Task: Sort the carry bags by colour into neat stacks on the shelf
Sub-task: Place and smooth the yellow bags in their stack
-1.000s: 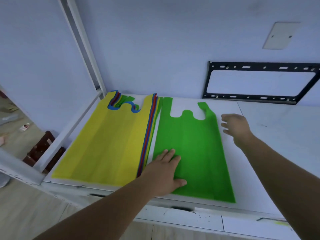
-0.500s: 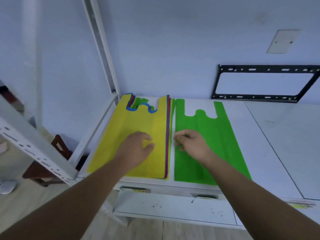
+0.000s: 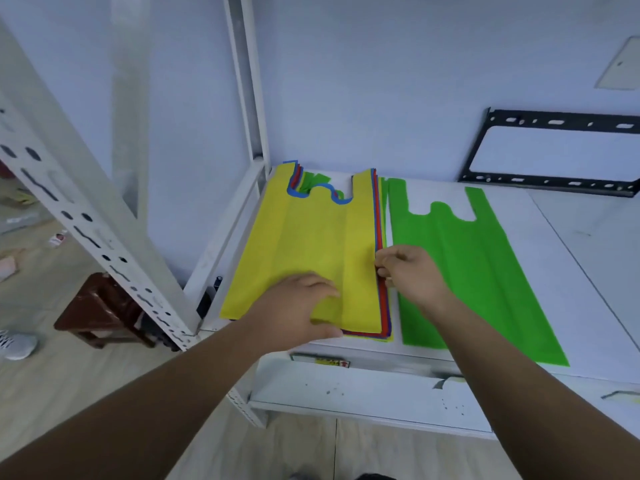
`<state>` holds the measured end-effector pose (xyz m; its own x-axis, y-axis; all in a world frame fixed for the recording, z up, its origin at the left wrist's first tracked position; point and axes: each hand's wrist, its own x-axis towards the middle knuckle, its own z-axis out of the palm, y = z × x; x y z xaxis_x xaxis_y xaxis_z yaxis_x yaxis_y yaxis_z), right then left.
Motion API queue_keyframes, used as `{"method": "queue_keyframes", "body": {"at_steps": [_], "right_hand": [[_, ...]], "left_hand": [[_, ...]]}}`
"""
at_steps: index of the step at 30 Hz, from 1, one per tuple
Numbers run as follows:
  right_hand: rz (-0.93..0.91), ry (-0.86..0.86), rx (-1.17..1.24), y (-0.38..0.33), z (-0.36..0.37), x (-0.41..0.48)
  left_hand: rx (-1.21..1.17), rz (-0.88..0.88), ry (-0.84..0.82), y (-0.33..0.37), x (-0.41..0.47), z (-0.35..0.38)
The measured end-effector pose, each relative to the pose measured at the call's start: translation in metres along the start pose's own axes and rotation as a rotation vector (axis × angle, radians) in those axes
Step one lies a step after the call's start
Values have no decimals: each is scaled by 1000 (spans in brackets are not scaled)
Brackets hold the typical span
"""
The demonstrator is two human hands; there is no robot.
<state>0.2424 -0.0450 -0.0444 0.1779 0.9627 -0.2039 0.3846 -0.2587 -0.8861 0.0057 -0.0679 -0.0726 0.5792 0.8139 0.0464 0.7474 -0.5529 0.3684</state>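
Head view: white shelf [image 3: 571, 265], two lots of flat carry bags.

Item 1: mixed stack [image 3: 381, 306] at the shelf's left end, yellow bag [image 3: 311, 237] on top; blue, red and green edges show beneath it at the handles and along the right side.

Item 2: single green bag [image 3: 467, 271], flat, just right of the stack.

Left hand [image 3: 298, 310]: on the yellow bag's near end, fingers curled and bunching the fabric, thumb at the front edge.

Right hand [image 3: 412, 275]: between the two lots, fingertips [image 3: 381, 268] pinching the stack's right edge; which layer cannot be told.

Both forearms reach in from below.
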Motion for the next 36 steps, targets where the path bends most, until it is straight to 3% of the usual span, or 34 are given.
{"method": "queue_keyframes", "body": {"at_steps": [3, 9, 17, 26, 31, 36], "right_hand": [[-23, 49, 10, 2, -1, 0], [22, 108, 24, -3, -2, -9], [14, 5, 99, -7, 0, -18], [162, -179, 9, -7, -8, -25], [155, -88, 110, 2, -7, -28], [129, -2, 150, 8, -4, -29]], "left_hand": [[-139, 8, -12, -6, 4, -11], [-472, -100, 124, -8, 13, -25], [-514, -157, 120, -15, 22, -31], [-330, -112, 156, -11, 13, -25], [-51, 151, 80, -6, -1, -16], [113, 110, -34, -2, -3, -13]]}}
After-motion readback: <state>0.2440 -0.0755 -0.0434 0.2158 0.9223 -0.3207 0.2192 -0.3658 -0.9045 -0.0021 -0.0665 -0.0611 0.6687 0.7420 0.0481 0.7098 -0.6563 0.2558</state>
